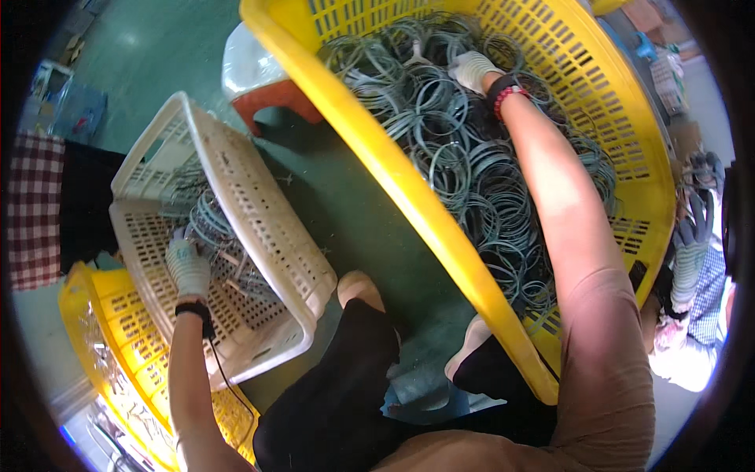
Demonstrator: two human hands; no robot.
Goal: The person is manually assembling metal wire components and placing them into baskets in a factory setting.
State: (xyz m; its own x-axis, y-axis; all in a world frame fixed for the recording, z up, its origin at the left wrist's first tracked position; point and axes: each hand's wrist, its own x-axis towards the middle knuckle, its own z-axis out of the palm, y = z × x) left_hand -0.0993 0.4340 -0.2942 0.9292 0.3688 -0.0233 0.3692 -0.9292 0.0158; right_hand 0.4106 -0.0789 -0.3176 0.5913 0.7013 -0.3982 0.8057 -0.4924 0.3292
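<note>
My right hand (474,69), in a white work glove, reaches deep into a big yellow slatted crate (409,197) and rests among several grey wire rings (464,173), fingers curled into them. My left hand (188,266), also gloved, is inside a tilted white plastic basket (267,228), closed around a small bunch of grey wire rings (211,220). A black band sits on each wrist; the right also has a red bead bracelet.
A second yellow crate (118,354) lies under the white basket at lower left. A red stool with a white top (259,79) stands on the green floor behind. Another person in grey gloves (692,244) works at the right edge. My knees are below.
</note>
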